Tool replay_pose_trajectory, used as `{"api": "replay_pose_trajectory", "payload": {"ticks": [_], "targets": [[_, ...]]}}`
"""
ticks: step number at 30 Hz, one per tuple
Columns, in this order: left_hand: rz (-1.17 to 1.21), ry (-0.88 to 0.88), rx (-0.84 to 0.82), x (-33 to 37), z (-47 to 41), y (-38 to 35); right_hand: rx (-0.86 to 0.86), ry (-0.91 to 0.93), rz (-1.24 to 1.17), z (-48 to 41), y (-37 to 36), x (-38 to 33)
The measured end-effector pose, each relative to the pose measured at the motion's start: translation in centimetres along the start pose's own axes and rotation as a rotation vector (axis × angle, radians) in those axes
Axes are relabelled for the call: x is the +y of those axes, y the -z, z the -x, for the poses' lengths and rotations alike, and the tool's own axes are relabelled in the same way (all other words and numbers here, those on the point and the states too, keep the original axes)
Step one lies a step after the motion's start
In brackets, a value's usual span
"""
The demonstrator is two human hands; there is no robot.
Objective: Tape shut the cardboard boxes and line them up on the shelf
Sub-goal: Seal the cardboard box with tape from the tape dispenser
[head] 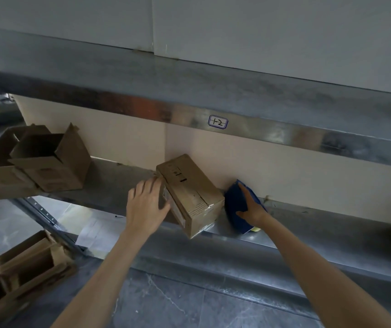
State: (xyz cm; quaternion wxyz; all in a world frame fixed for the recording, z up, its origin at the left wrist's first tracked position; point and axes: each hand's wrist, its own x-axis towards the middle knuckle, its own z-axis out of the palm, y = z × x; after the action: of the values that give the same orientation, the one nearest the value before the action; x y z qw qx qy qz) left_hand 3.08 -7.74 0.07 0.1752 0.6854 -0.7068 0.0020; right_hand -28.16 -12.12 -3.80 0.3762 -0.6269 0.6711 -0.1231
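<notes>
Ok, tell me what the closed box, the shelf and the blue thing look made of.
Closed box: brown cardboard, glossy tape at the seam. Shelf: dull grey metal that looks galvanized, with blurry reflections. Blue thing: probably plastic, too blurred to confirm.

A closed brown cardboard box (pixel 189 194) sits on a grey metal shelf (pixel 308 223), turned at an angle so that one bottom corner juts out past the shelf's front edge. Clear tape shines along its top seam and front corner, and black marks are written on its top face. Just to its right, a blue tape dispenser (pixel 236 204) lies on the same shelf, close to the back wall. Farther left on the shelf stand two open cardboard boxes (pixel 50 162), side by side and touching, their flaps up and their insides dark. More open cardboard boxes (pixel 21 268) lie on the floor at lower left, blurred.
</notes>
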Motion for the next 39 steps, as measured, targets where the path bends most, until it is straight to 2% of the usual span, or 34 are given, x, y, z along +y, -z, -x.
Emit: {"api": "replay_pose_trajectory", "payload": {"ticks": [7,15,22,31,35,39], "targets": [[-0.017,-0.008,0.011,-0.6,-0.1,0.6,0.167,0.033,0.069,1.5,0.7,-0.7],[0.027,-0.080,0.041,0.3,-0.7,1.6,0.199,0.150,0.199,4.2,4.5,-2.9],[0.115,-0.162,0.038,1.5,-0.2,1.9,0.485,0.314,0.379,7.9,4.9,-7.3],[0.317,-0.226,0.039,1.5,0.7,3.2,0.273,0.638,0.515,11.6,2.7,-10.3],[0.416,-0.278,-0.043,1.1,1.5,3.9,0.201,0.766,0.633,12.7,1.7,-10.2],[0.530,-0.297,-0.182,0.8,2.6,3.9,0.248,0.883,0.643,13.7,0.9,-10.2]]}}
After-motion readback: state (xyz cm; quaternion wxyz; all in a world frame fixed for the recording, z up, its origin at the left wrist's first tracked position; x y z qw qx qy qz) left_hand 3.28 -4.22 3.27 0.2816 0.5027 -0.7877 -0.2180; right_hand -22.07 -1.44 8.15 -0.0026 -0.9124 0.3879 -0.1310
